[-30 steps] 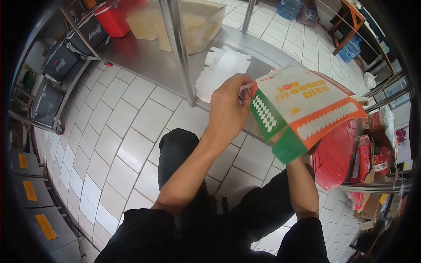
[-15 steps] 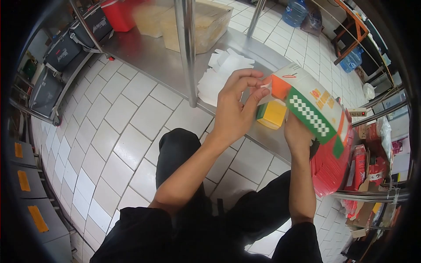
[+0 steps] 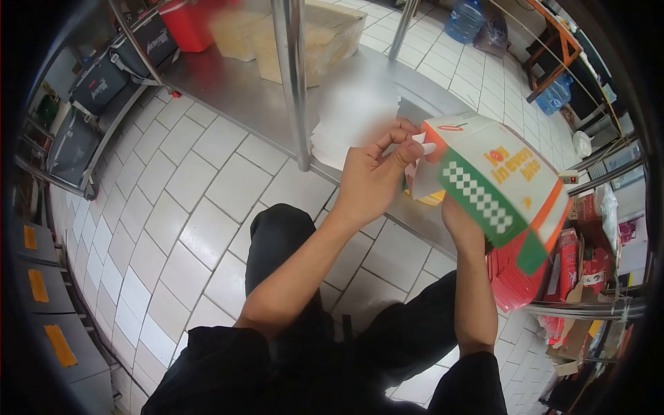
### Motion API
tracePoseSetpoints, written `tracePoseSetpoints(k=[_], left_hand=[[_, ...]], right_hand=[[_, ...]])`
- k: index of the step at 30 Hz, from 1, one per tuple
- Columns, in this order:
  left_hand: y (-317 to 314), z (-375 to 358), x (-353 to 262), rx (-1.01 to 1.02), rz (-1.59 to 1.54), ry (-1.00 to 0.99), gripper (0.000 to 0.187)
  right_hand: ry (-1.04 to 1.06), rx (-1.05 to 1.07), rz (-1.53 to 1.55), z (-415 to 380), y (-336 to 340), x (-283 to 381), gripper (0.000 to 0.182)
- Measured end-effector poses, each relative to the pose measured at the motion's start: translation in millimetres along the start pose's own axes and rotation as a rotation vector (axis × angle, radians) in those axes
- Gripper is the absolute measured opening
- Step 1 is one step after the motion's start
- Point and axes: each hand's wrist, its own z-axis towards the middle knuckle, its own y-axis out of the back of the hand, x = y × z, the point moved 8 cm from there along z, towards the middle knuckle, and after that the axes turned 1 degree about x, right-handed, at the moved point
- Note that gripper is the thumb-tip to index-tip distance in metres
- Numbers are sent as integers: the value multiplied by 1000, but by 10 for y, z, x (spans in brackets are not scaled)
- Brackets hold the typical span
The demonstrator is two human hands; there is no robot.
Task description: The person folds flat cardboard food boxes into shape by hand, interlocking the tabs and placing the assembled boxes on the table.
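Observation:
A printed cardboard food box (image 3: 515, 155), white with orange edges and a green checkered band, is held tilted above the metal shelf. My left hand (image 3: 377, 176) pinches a white flap at the box's near left corner between thumb and fingers. Behind the green panel, my right hand (image 3: 465, 225) supports the box from below; its fingers are hidden. A small yellow carton (image 3: 427, 198) shows partly beneath the box, between my hands. Just beyond my left hand lies a stack of white paper pieces (image 3: 342, 135), blurred at its top.
The metal shelf (image 3: 238, 104) has upright posts (image 3: 294, 83) and carries wrapped cream-coloured blocks (image 3: 308, 45). A red stack (image 3: 513, 277) sits by my right forearm. Grey bins (image 3: 100, 79) stand left, and water jugs (image 3: 465, 21) on the tiled floor behind.
The box has turned so more of its printed top faces me and its green end has dropped lower right. My left fingers have closed more tightly on the flap. The yellow carton is more covered.

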Motion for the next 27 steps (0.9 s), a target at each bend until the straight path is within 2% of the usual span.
tracePoseSetpoints(k=[1, 3, 4, 10, 12, 14, 15, 17, 19, 21, 22, 24, 27], left_hand=[[23, 8, -3, 1, 0, 1, 21], [26, 24, 19, 69, 44, 30, 20], [25, 22, 12, 68, 44, 29, 20], [62, 51, 3, 26, 40, -50, 19], [31, 54, 15, 55, -54, 4, 11], [-9, 37, 81, 73, -55, -48, 9], [4, 33, 54, 84, -38, -108, 12], [30, 38, 62, 74, -67, -44, 27], [19, 54, 33, 117, -57, -109, 37], [-3, 44, -6, 174, -55, -78, 45], [11, 51, -91, 160, -20, -100, 45], [-21, 64, -98, 151, -42, 5, 50], [7, 61, -127, 82, 166, -106, 58]], right_hand=[[-1, 0, 0, 35, -31, -17, 20], [-91, -100, 337, 72, -48, -144, 19], [87, -132, 34, 81, 31, 1, 18], [-37, -24, 279, 55, 51, -50, 18], [-77, 12, 319, -5, -134, -244, 19], [-78, 8, 318, -30, -203, -375, 19], [-77, -2, 304, -41, -185, -377, 20], [-76, -21, 303, -46, -188, -354, 20], [-82, -32, 321, -41, -216, -340, 20], [-104, -32, 334, -27, -245, -310, 21], [-120, -31, 326, -21, -252, -298, 21], [-134, -31, 299, -42, -254, -285, 21], [-109, -55, 220, -115, -258, -244, 22]])
